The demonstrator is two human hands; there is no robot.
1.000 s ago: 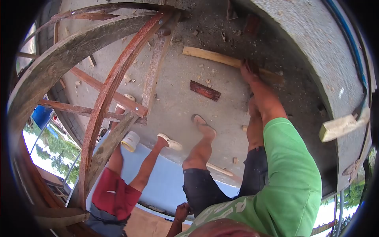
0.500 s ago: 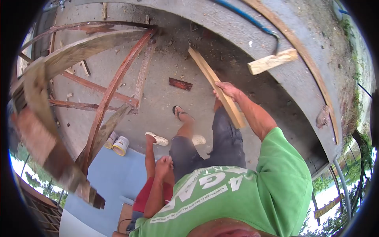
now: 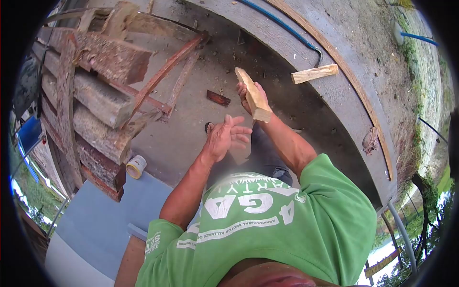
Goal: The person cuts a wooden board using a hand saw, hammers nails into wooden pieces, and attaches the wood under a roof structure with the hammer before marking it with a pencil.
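A light-coloured length of wood [image 3: 253, 95] is in my right hand [image 3: 262, 98], held up above the floor with its cut end facing me. My fingers wrap around its middle and partly hide behind it. My left hand [image 3: 228, 136] is held in the air to the left of the wood's near end, apart from it. Its palm and spread fingers show, with nothing in them. Beneath my hands a short dark red board [image 3: 218, 98] lies on the concrete floor.
Stacked rough timbers [image 3: 100, 95] stand at the left, with reddish wooden bars [image 3: 167, 67] behind. A tub [image 3: 136, 166] sits by a blue panel [image 3: 110, 215]. On the ledge at right lie a blue crowbar [image 3: 287, 24], a wood block [image 3: 314, 73] and a long strip [image 3: 354, 86].
My left hand has come up from my lap toward the wood and opened. The held wood has tilted toward me. The view has shifted, and another person's legs no longer show.
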